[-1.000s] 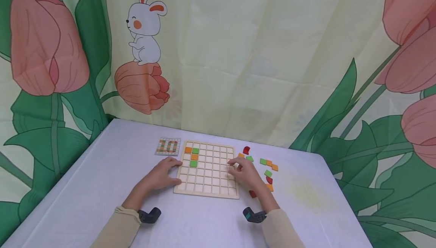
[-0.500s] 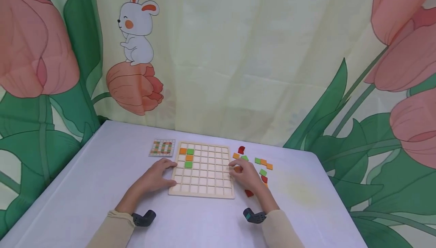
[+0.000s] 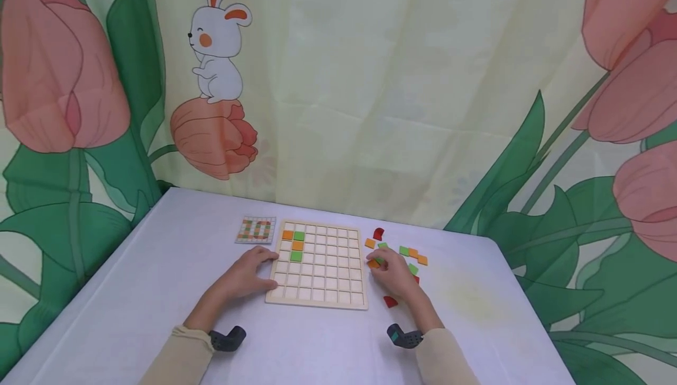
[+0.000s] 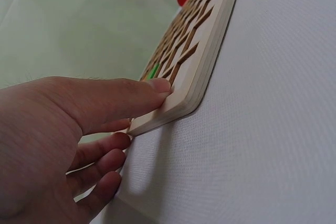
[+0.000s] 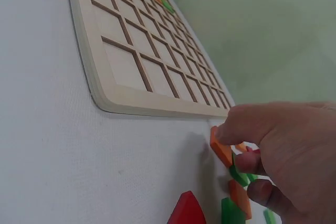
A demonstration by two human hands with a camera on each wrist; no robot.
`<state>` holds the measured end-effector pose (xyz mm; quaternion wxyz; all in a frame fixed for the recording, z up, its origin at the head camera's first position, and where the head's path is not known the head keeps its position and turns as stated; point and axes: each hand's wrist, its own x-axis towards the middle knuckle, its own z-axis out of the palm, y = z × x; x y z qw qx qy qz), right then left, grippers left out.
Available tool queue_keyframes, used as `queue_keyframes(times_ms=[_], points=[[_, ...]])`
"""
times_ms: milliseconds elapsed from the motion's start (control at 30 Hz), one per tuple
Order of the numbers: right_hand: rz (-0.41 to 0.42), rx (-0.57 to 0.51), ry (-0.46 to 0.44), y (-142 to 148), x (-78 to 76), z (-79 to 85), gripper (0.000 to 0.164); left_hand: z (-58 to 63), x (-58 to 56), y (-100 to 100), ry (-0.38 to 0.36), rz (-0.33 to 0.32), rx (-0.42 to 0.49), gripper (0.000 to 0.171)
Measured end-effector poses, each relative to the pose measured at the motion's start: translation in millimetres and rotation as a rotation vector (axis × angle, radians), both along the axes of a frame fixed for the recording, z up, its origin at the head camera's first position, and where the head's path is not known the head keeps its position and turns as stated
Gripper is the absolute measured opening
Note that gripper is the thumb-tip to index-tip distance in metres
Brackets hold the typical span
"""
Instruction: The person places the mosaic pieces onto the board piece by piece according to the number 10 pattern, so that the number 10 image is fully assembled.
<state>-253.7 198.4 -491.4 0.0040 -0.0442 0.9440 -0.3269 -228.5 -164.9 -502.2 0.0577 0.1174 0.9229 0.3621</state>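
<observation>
A wooden grid board point(image 3: 317, 304) lies on the table, holding several orange and green tiles toward its upper left. My left hand point(image 3: 247, 272) rests at the board's left side; in the left wrist view its thumb point(image 4: 126, 97) presses the top of the rim near a corner. My right hand point(image 3: 394, 270) is just beyond the board's right edge, over loose tiles. Thumb and forefinger are bent toward an orange tile point(image 5: 219, 148), and one fingertip touches or nearly touches it. A green tile point(image 5: 237, 170) lies right behind it, partly hidden by the fingers.
A patterned card point(image 3: 256, 230) lies left of the board. Loose pieces are scattered right of it, among them a red curved piece point(image 3: 378, 234), another red piece point(image 3: 390, 301) and an orange tile point(image 3: 422, 260). A printed curtain point(image 3: 359, 91) stands behind the white table point(image 3: 307, 350).
My right hand has moved from the board's right edge a little rightward to the loose orange tile. My left hand stays at the board's left side. The head view has shifted slightly.
</observation>
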Motion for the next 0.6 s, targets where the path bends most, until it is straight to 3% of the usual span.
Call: queue_keyframes(times_ms=[267,600], points=[[0.03,0.035,0.004,4.5,-3.2,-2.3,0.031,0.1,1.2,2.0,0.012,-0.002,0.004,0.063],[-0.001,0.066,-0.006,0.9,-3.7,-2.1,0.028,-0.3,1.5,0.7,0.013,0.01,0.0,0.065]])
